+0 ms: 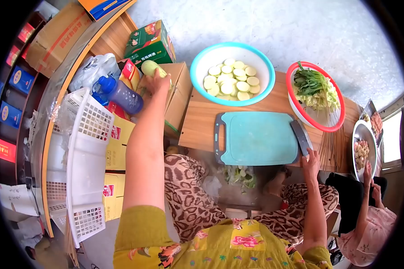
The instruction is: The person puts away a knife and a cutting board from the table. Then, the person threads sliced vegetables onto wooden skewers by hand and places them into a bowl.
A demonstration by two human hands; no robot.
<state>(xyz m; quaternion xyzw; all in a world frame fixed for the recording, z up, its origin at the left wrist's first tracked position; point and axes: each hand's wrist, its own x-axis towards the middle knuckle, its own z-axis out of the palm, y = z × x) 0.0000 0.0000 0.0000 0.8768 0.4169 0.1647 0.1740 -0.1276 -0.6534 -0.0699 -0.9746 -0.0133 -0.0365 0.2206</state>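
Note:
My left hand (159,81) reaches out to the far left, fingers closed round a pale green zucchini (149,67) above a cardboard box. My right hand (311,161) grips a kitchen knife (301,135) by its handle end. The blade lies along the right edge of a teal cutting board (260,139), which rests bare on the wooden table (202,117). Behind the board, a white basin with a turquoise rim (197,80) holds many round pale slices (229,85).
A red-rimmed basin (296,105) holds leafy greens (314,85), with thin skewers (333,148) beside it. At right, another person's hands (369,179) are by a metal bowl (357,167). A blue bottle (123,95), white plastic basket (83,166) and green box (148,44) stand left.

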